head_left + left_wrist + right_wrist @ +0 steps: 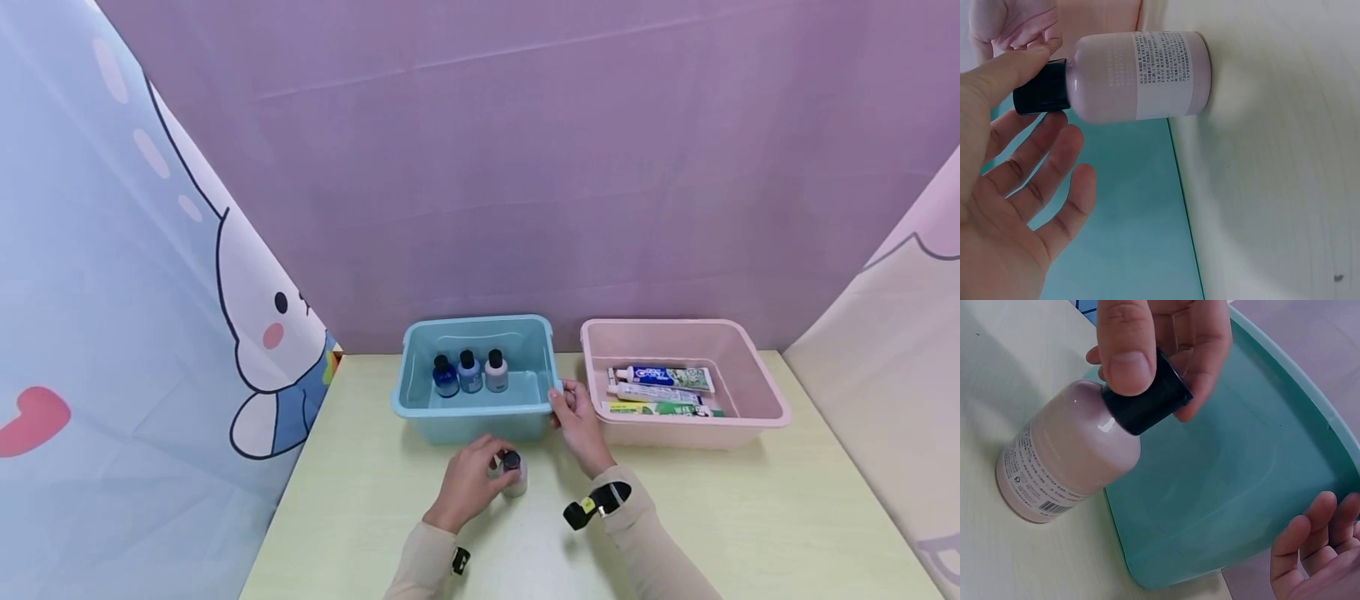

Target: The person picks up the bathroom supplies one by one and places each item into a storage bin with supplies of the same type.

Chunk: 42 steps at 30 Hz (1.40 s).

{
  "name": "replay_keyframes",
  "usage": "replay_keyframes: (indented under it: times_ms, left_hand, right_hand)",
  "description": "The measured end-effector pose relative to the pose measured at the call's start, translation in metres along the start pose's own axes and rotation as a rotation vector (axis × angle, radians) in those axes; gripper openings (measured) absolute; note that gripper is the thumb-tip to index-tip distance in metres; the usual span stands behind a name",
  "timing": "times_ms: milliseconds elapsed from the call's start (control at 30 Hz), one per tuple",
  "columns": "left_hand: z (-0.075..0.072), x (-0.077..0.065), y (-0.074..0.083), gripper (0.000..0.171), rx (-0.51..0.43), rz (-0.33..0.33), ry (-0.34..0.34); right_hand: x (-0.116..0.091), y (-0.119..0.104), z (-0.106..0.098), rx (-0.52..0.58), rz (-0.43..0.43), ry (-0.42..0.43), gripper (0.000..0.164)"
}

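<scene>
My left hand (474,482) pinches the black cap (1042,87) of a pale pink bottle (1116,78), thumb on one side and fingertips on the other. Upright in front of the blue bin (472,425), the bottle has its base close over the table and shows a white printed label in both wrist views. At the bin's front right corner, my right hand (581,425) grips the rim with curled fingers. Inside the bin stand a dark blue bottle (446,379), a light blue bottle (470,375) and a whitish bottle (496,373), all black-capped.
To the right, a pink bin (693,433) holds several toothpaste tubes and boxes, among them a blue-and-green one (667,378). Both bins sit on a pale yellow-green table (750,508). Behind it hangs a purple cloth (525,183); a cartoon-printed cloth (150,292) borders the left side.
</scene>
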State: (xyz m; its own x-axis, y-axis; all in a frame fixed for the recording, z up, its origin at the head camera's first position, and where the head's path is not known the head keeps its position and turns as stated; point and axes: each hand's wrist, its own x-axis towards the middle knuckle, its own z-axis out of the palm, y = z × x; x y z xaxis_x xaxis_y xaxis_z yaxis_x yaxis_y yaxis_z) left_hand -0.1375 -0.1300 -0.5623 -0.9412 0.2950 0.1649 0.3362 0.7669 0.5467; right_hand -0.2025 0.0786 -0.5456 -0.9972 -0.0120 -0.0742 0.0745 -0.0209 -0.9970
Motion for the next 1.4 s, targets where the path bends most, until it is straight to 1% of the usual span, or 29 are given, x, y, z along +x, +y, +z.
replay_keyframes:
  times_ms: [333,600,733,1033,1267,1400]
  left_hand:
    - [0.003,-0.001,-0.003,0.034,-0.012,-0.007,0.001]
    - [0.002,0.0,-0.002,0.032,-0.011,-0.033,-0.009]
    - [0.001,0.0,-0.001,0.032,-0.005,-0.03,-0.007]
    - [-0.012,-0.001,0.003,0.032,-0.006,-0.011,0.023]
    - [-0.022,0.0,0.004,0.032,-0.017,0.044,0.075]
    - [-0.028,0.0,0.008,0.031,-0.032,0.058,0.095]
  right_hand:
    - [0.0,0.002,0.0,0.009,0.007,-0.005,0.039]
    - [0.001,0.002,-0.001,0.007,0.028,-0.007,0.039]
    - [0.001,0.0,-0.001,0.008,0.04,-0.009,0.04]
    - [0.002,-0.003,-0.002,0.007,0.051,-0.014,0.041]
    - [0.003,-0.002,-0.001,0.008,0.035,-0.001,0.038]
    - [0.003,0.0,-0.001,0.004,0.04,0.0,0.039]
